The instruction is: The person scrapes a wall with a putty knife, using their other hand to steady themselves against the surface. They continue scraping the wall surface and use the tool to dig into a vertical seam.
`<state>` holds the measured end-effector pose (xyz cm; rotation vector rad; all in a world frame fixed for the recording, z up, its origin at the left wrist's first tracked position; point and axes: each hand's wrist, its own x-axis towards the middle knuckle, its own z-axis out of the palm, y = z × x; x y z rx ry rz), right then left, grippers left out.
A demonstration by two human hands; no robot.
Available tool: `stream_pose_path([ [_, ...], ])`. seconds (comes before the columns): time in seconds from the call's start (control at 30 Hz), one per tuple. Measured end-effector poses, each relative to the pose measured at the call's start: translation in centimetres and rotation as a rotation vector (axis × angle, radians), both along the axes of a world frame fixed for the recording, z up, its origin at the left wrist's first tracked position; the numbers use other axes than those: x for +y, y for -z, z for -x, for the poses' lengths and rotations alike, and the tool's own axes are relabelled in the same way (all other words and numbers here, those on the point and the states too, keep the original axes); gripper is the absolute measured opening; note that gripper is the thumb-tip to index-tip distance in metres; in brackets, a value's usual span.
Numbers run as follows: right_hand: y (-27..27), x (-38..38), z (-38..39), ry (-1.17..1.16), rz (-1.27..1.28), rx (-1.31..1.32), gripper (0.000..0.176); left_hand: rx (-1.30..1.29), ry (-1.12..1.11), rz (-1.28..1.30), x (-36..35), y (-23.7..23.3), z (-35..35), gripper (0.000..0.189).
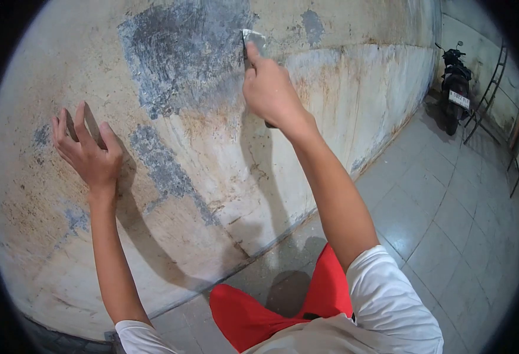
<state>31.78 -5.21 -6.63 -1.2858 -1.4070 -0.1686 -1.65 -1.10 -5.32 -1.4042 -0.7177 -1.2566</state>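
My right hand (274,94) is closed round the handle of a scraper (254,39), with the index finger stretched along its blade. The blade's edge lies against the wall (212,133), at the right border of a large dark grey patch (183,53) where the paint is gone. The handle's dark end pokes out below my palm. At the left, my left hand (88,144) has its fingers spread, fingertips at the wall and nothing held. A narrower grey patch (162,162) of bare plaster runs down between my hands.
Grey floor tiles (442,200) run along the wall's foot on the right. A parked motorbike (455,85) stands in the back right corner, beside a dark metal ladder (490,94) leaning on the far wall. My red-trousered legs (324,289) are below.
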Motion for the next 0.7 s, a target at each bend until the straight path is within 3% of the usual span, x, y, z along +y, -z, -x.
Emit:
stream_pose_path([
  [0.1,-3.6,1.8,-2.1,-0.069,-0.016,0.134,0.054,-0.012,-0.023,-0.003,0.1,0.0,0.0,0.055],
  [0.23,-1.6,1.2,-1.5,0.017,-0.132,0.03,0.055,-0.022,-0.058,-0.009,0.3,0.2,-0.3,0.056],
  [0.3,-1.3,0.3,-1.0,-0.023,0.0,-0.012,0.054,-0.023,-0.057,-0.002,0.2,0.3,-0.4,0.057],
  [0.4,-4.3,1.7,-2.4,-0.022,-0.029,0.092,0.054,-0.015,-0.055,0.001,0.1,0.1,-0.4,0.056],
  [0.53,-2.9,0.4,-1.3,0.018,-0.002,0.029,0.053,-0.017,-0.065,0.001,0.5,0.3,-0.2,0.057],
  [0.6,-2.9,-0.1,-0.8,-0.03,0.016,-0.01,0.062,-0.024,-0.058,0.008,0.3,0.5,-0.3,0.057],
  [0.7,-5.5,1.0,-1.8,-0.002,0.001,0.027,0.062,-0.019,-0.054,-0.004,0.3,-0.1,-0.3,0.057],
])
